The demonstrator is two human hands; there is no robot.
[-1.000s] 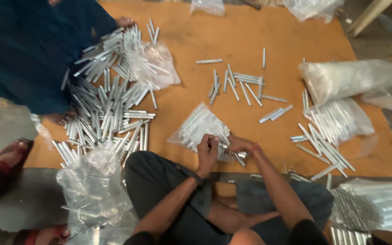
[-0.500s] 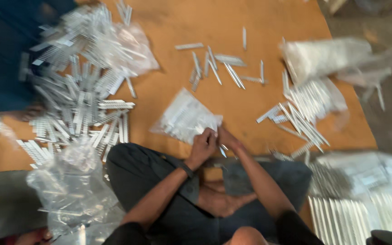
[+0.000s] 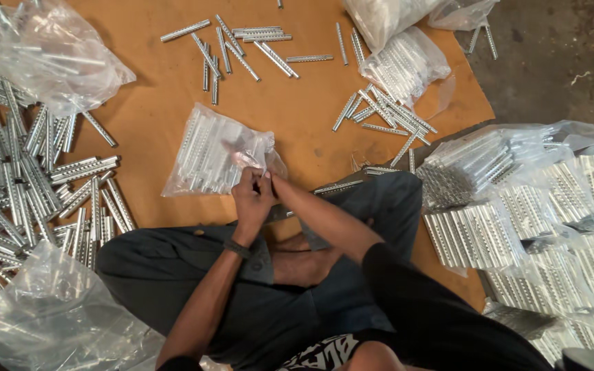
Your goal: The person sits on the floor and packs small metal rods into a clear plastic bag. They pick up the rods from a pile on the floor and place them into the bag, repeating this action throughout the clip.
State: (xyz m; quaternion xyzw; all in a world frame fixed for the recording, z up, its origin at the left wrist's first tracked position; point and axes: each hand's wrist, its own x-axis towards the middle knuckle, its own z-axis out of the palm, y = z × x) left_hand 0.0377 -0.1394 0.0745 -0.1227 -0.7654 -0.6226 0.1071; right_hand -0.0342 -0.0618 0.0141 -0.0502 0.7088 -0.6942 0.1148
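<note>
Both hands have stayed together at the clear bag's mouth. Left hand (image 3: 250,200) and right hand (image 3: 278,187) form one grip pinching the plastic bag of metal strips (image 3: 211,154), which lies just beyond the grip on the brown board (image 3: 297,117); loose strips (image 3: 242,48) lie farther out.

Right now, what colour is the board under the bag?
Orange-brown, plain; the board beneath the bag shows best in the head view.

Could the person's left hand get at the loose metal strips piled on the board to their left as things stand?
Probably yes: the left hand is busy at the mouth of the filled clear bag, but bare board lies between it and the loose metal strips, with nothing blocking.
</note>
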